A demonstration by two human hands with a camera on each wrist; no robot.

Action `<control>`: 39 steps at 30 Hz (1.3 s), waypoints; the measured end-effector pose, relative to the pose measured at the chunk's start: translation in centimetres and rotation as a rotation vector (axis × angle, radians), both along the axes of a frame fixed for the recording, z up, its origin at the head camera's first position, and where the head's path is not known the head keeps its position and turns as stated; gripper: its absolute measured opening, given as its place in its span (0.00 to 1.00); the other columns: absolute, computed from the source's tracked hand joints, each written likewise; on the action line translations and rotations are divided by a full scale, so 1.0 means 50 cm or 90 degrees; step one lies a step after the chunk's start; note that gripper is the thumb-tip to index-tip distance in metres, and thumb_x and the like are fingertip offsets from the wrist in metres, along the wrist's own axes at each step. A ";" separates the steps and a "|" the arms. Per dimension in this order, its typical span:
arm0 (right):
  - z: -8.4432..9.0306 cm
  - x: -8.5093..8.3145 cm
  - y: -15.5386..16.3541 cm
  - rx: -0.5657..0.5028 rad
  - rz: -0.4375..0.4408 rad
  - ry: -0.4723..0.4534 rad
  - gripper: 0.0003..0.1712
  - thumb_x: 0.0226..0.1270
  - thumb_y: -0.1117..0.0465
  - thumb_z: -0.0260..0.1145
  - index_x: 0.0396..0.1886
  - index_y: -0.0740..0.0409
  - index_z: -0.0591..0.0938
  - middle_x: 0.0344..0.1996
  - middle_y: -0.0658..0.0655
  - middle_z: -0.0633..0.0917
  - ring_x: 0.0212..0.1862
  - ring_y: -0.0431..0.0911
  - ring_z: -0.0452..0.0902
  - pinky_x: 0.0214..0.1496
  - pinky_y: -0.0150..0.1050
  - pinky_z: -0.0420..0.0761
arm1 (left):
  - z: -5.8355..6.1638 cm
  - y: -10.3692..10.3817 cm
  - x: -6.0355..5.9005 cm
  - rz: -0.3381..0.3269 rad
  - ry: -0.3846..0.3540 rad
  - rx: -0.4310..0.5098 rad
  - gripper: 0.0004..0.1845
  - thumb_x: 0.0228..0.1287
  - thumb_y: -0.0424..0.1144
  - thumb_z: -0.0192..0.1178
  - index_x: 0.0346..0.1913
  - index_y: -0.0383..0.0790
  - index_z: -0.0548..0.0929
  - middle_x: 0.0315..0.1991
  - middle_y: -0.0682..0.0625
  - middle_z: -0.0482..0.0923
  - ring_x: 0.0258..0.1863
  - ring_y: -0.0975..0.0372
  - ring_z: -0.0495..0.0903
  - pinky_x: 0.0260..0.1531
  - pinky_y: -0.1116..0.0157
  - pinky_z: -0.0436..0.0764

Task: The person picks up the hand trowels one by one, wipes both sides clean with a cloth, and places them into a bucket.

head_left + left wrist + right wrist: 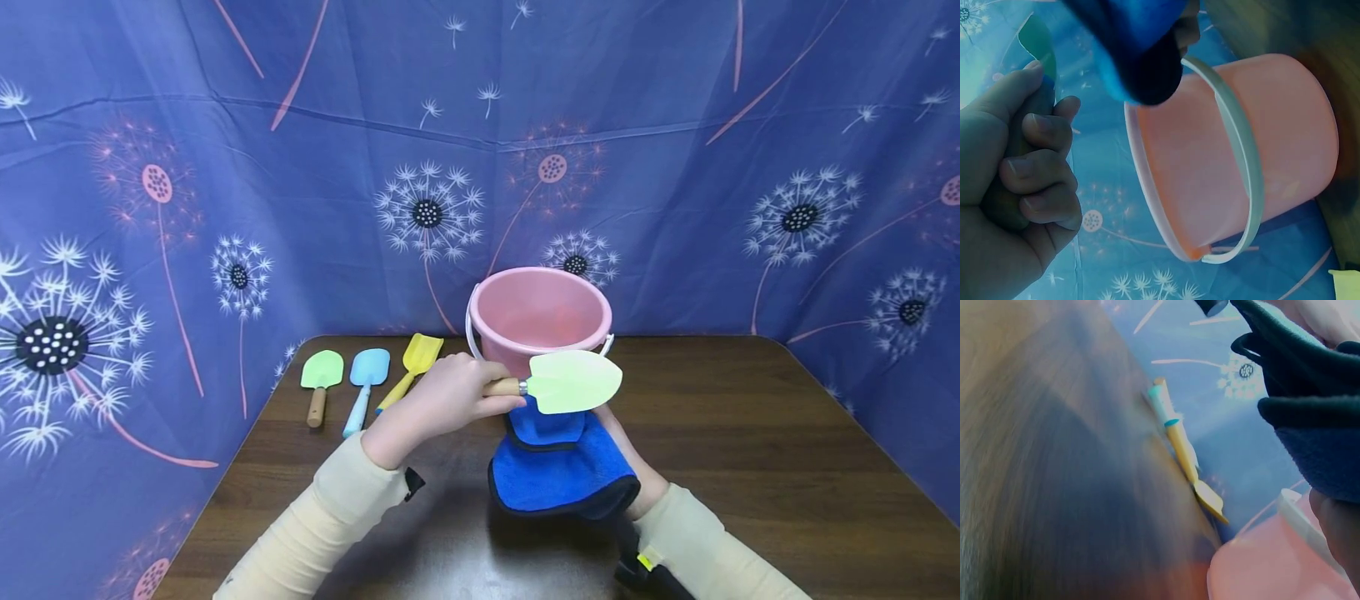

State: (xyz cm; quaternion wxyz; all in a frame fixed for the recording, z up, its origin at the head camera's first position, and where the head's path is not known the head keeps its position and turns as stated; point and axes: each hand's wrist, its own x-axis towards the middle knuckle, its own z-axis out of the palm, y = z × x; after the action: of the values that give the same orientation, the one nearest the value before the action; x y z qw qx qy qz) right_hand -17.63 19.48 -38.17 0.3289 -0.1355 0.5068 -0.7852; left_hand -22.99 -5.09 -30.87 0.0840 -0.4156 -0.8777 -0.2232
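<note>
Wooden handle and pale green blade: this trowel is the thing in hand, held above the desk just in front of the pink bucket. Near the far left corner of the desk three small tools lie side by side, well apart from the hands: a green spade, a blue spade and a yellow scoop, each with its blade toward the far edge and its handle toward the person.

The left hand has its fingers curled round the trowel's handle; the left wrist view shows the fingers wrapped tight on it. The trowel's long axis runs nearly level, left to right: handle in the fist at the left, blade pointing right, so the blade lies to the right of the grip and passes in front of the bucket's near wall, just below its rim.

Directly under the blade is a blue cloth, folded and draped over the right hand. That hand is mostly hidden by the cloth; the right wrist view shows the cloth bunched by the fingers, but how they close cannot be told. The cloth's upper edge reaches the blade's underside near the ferrule; whether it touches cannot be told. The right hand is thus the nearer one to the blade, the left to the handle. The bucket stands upright, its white bail lowered.
</note>
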 end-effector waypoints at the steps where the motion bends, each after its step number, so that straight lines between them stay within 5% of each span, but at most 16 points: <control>1: 0.000 0.001 -0.001 -0.003 0.008 0.009 0.47 0.62 0.25 0.24 0.69 0.52 0.38 0.59 0.52 0.69 0.60 0.48 0.71 0.62 0.49 0.69 | -0.002 0.003 -0.001 -0.006 0.001 -0.002 0.18 0.60 0.55 0.61 0.23 0.50 0.68 0.14 0.61 0.58 0.14 0.70 0.63 0.19 0.73 0.62; 9: -0.002 0.009 -0.002 0.059 -0.017 0.098 0.36 0.65 0.29 0.23 0.62 0.47 0.48 0.53 0.49 0.71 0.55 0.44 0.73 0.58 0.44 0.73 | -0.015 0.013 -0.001 -0.019 0.006 -0.014 0.18 0.61 0.55 0.60 0.22 0.50 0.69 0.14 0.60 0.60 0.14 0.70 0.63 0.18 0.73 0.61; 17: -0.007 0.014 0.012 0.133 -0.103 0.225 0.21 0.75 0.48 0.40 0.60 0.50 0.49 0.50 0.47 0.69 0.51 0.39 0.72 0.53 0.39 0.75 | -0.023 0.015 0.000 -0.009 0.028 -0.028 0.18 0.61 0.56 0.60 0.22 0.51 0.69 0.14 0.60 0.59 0.14 0.70 0.62 0.18 0.73 0.60; 29: -0.014 0.020 0.016 0.160 -0.135 0.326 0.36 0.67 0.58 0.57 0.65 0.45 0.46 0.58 0.53 0.61 0.58 0.43 0.63 0.57 0.47 0.68 | -0.032 0.002 0.001 -0.020 0.015 -0.012 0.14 0.60 0.54 0.62 0.26 0.51 0.72 0.15 0.60 0.60 0.14 0.71 0.64 0.19 0.73 0.63; 35: -0.012 0.017 0.024 0.158 -0.157 0.432 0.46 0.59 0.65 0.62 0.69 0.50 0.44 0.62 0.59 0.58 0.63 0.50 0.60 0.59 0.53 0.67 | -0.033 -0.010 0.000 -0.007 0.011 -0.027 0.11 0.61 0.55 0.61 0.32 0.52 0.79 0.14 0.62 0.61 0.14 0.72 0.64 0.17 0.73 0.63; 37: -0.005 0.015 0.024 0.155 -0.162 0.402 0.40 0.64 0.64 0.57 0.68 0.51 0.44 0.62 0.60 0.57 0.63 0.51 0.61 0.59 0.54 0.69 | -0.034 -0.017 0.001 0.001 0.009 -0.029 0.12 0.61 0.55 0.60 0.29 0.52 0.77 0.13 0.63 0.59 0.13 0.72 0.63 0.17 0.73 0.62; 39: 0.007 0.014 0.023 0.145 -0.153 0.289 0.30 0.73 0.55 0.47 0.67 0.47 0.44 0.62 0.60 0.57 0.62 0.52 0.64 0.58 0.54 0.71 | -0.036 -0.023 0.002 0.009 0.011 -0.032 0.15 0.61 0.55 0.60 0.25 0.50 0.74 0.13 0.63 0.56 0.13 0.72 0.60 0.17 0.73 0.60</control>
State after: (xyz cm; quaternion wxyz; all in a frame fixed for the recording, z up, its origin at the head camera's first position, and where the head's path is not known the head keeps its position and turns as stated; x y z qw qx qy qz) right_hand -16.93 20.64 -37.83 0.1245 -0.2088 0.6647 -0.7065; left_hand -22.87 -6.23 -32.67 0.0830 -0.4130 -0.8853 -0.1969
